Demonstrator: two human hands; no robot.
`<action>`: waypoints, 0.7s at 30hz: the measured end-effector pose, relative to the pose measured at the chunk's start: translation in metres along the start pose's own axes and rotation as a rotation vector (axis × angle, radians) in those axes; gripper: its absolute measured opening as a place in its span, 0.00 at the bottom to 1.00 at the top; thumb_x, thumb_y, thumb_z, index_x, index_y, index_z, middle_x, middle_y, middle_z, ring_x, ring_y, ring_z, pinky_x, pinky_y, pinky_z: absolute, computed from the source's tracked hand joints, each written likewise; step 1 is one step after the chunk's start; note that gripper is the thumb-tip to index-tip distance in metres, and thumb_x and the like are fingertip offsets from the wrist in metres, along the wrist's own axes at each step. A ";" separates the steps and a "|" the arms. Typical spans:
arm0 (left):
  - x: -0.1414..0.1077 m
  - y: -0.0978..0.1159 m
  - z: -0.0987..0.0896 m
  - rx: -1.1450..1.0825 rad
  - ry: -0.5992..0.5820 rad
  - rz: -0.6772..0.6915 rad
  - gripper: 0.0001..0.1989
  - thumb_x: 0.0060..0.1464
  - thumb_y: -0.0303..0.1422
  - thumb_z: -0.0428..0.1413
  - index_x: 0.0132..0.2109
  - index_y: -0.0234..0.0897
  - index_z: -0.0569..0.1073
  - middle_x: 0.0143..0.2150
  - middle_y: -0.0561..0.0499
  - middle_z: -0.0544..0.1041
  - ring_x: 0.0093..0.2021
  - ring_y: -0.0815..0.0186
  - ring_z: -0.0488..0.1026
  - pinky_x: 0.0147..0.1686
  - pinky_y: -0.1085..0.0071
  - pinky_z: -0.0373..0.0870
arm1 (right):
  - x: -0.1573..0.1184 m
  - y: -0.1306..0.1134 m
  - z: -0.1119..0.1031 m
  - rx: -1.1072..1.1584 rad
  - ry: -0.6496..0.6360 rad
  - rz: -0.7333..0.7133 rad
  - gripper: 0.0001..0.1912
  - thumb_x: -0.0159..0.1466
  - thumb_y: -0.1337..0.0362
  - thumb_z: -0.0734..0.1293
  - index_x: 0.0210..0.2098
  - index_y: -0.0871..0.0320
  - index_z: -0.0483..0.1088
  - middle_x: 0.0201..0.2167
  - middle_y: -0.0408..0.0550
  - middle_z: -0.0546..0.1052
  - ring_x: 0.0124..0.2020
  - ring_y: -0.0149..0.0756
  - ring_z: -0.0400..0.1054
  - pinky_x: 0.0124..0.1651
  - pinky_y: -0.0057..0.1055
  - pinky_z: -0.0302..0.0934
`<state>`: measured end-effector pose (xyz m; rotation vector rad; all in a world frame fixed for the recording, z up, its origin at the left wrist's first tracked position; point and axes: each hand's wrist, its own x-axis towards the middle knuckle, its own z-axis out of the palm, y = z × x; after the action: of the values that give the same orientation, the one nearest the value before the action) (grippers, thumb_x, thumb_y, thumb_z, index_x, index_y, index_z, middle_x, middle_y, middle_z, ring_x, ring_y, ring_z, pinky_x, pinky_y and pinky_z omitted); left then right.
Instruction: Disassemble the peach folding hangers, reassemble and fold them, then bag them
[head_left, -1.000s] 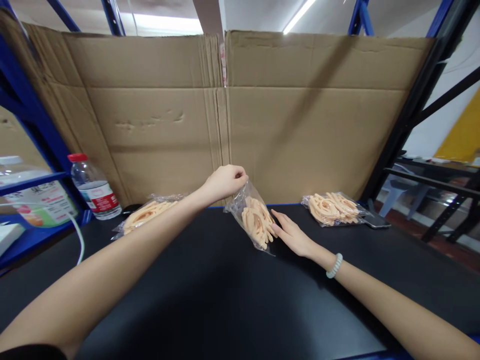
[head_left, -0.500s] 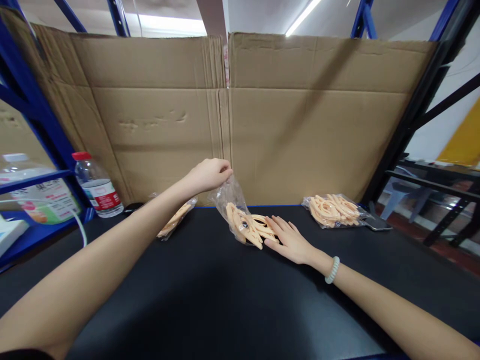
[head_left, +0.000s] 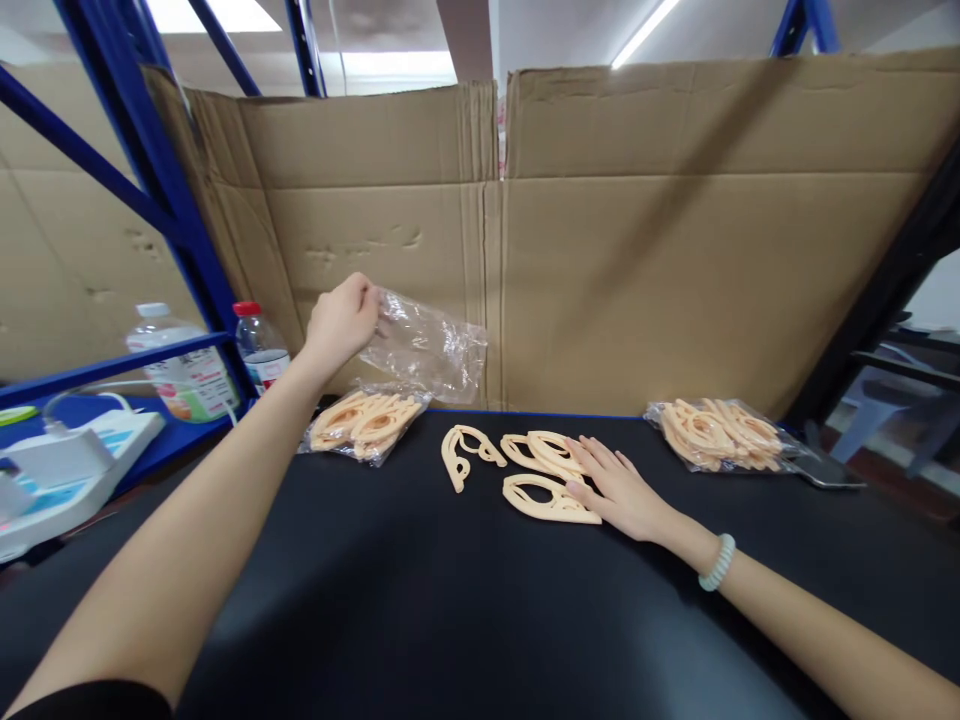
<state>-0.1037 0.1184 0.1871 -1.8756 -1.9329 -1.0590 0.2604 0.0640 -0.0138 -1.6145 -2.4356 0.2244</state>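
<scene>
1. Head view, looking across a black counter point(head_left: 450, 620) to a cardboard wall point(head_left: 675, 250): the left hand point(head_left: 341, 322) is raised, its fingers pinched on one end of a clear plastic bag point(head_left: 435, 350) that trails to the right with no pieces visible inside
2. The right hand point(head_left: 622, 492) is spread flat, fingertips on the right ends of a cluster of peach openwork pieces point(head_left: 559, 512) at mid-counter; whether it presses or merely touches, I cannot tell
3. A curved piece point(head_left: 451, 463) lies apart, left of the cluster, touched by neither hand
4. Farther back sit a filled left packet point(head_left: 367, 420) and a filled right packet point(head_left: 716, 435), the latter beside a dark flat object point(head_left: 829, 470)
5. Likely risks: a sideways push could scatter the overlapping pieces, their cut-outs could snag, and the bag, held only at one end, could slip onto the left packet
</scene>
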 end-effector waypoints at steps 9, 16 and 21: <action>-0.041 -0.098 0.061 0.225 -0.078 -0.377 0.18 0.61 0.36 0.44 0.49 0.24 0.66 0.42 0.24 0.74 0.46 0.39 0.73 0.40 0.50 0.65 | -0.001 0.000 0.003 -0.001 0.035 -0.002 0.38 0.67 0.41 0.47 0.69 0.55 0.42 0.69 0.55 0.47 0.70 0.48 0.37 0.66 0.56 0.38; -0.043 -0.096 0.063 0.242 -0.012 -0.273 0.22 0.58 0.36 0.44 0.53 0.22 0.63 0.50 0.21 0.70 0.50 0.33 0.69 0.41 0.45 0.65 | -0.001 -0.003 0.000 0.035 -0.006 0.016 0.36 0.68 0.42 0.45 0.69 0.54 0.40 0.70 0.53 0.45 0.70 0.45 0.34 0.67 0.54 0.36; -0.058 -0.049 0.055 0.172 -0.060 0.155 0.22 0.60 0.35 0.41 0.57 0.28 0.61 0.58 0.30 0.65 0.61 0.44 0.59 0.57 0.49 0.56 | -0.002 -0.003 -0.003 0.052 0.018 0.006 0.37 0.67 0.42 0.48 0.69 0.53 0.41 0.70 0.55 0.45 0.70 0.47 0.35 0.67 0.55 0.37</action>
<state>-0.1252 0.1140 0.0963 -1.9434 -1.8119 -0.7745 0.2588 0.0612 -0.0108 -1.5953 -2.3913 0.2702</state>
